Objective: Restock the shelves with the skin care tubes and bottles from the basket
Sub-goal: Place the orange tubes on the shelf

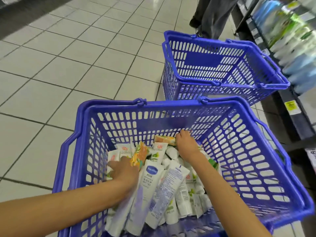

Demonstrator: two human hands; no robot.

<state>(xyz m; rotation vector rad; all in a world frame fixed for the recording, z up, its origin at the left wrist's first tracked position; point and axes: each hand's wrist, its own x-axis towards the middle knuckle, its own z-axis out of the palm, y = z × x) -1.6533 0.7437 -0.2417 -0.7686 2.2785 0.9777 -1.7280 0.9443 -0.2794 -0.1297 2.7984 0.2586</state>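
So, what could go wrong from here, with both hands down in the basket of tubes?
1. The tubes lie loose and crossed in the near basket. If the left hand or right hand pulls one out, others may be dragged along and fall.
2. The empty basket stands on the floor beside the shelf; a step there could trip on it.
3. Another person stands just beyond, so the aisle looks tight.

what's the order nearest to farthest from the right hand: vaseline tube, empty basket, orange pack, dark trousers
1. orange pack, right at the right hand
2. Vaseline tube, lower left in the same basket
3. empty basket, on the floor beyond
4. dark trousers, past it by the shelves
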